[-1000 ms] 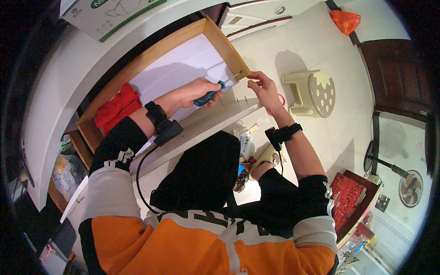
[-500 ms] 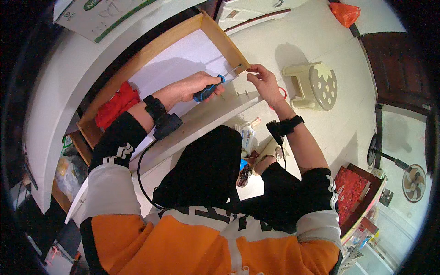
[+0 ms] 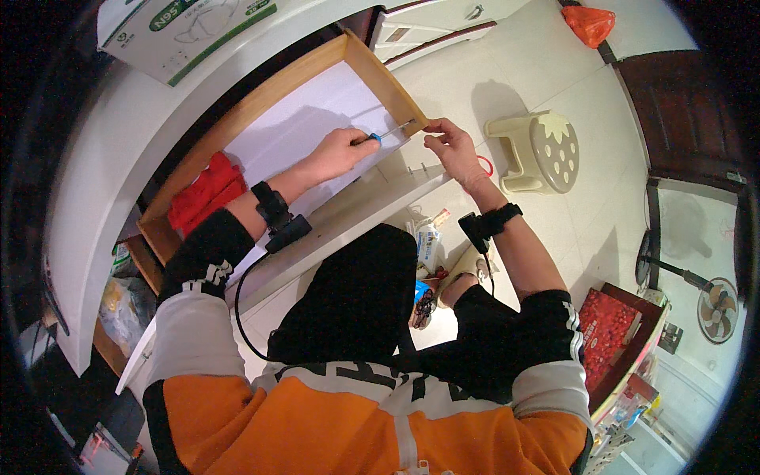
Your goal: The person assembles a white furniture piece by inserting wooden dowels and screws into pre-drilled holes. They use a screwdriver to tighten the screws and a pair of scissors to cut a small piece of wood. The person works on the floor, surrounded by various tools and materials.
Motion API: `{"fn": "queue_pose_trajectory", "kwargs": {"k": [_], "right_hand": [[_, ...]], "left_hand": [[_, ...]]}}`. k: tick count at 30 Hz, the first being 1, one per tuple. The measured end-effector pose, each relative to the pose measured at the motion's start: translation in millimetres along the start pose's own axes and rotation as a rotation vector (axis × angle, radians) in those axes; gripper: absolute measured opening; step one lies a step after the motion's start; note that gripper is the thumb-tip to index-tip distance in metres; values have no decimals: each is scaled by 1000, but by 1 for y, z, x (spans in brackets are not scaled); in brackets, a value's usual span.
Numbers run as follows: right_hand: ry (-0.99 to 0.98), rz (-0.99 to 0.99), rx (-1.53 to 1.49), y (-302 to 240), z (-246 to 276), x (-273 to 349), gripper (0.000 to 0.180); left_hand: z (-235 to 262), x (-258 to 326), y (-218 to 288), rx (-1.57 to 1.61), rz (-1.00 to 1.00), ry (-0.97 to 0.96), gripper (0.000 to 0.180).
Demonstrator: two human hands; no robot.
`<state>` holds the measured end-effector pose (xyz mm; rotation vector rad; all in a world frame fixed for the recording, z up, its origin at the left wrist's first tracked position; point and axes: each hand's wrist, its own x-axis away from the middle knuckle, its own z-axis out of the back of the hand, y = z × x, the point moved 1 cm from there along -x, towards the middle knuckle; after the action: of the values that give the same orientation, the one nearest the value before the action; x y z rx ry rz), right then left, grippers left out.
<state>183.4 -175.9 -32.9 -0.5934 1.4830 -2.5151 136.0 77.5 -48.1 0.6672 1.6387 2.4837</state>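
Observation:
My left hand [image 3: 339, 153] is closed around a screwdriver [image 3: 375, 138] with a blue and black handle. Its metal shaft points right, and the tip is at the inside of a wooden drawer's [image 3: 388, 79] near right corner. At the outer side of that corner is my right hand [image 3: 455, 154], fingers bent, fingertips against the wood. Anything small between those fingertips cannot be made out. A pale panel [image 3: 356, 207] with small metal pegs standing up from it runs along the drawer's near side, in front of my knees. Red cloth [image 3: 210, 190] lies in the drawer's left end.
A cream stool [image 3: 538, 150] with a spotted top stands to the right. Small packages [image 3: 427, 245] lie by my foot. A white counter edge [image 3: 103, 158] with a box [image 3: 186, 36] on it curves along the left. A fan [image 3: 716, 309] is at the far right.
My left hand has turned on the screwdriver, and its handle is now mostly covered by the palm. My right hand stays at the drawer's corner. The view has shifted slightly.

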Motion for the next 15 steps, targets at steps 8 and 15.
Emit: {"fn": "queue_pose_trajectory", "kwargs": {"k": [8,15], "right_hand": [[2,7,24,4,1,-1,34],[51,81,37,7,-1,-3,31]], "left_hand": [[-4,0,-4,390,292,-196,40],[2,0,4,65,55,-24,40]]}}
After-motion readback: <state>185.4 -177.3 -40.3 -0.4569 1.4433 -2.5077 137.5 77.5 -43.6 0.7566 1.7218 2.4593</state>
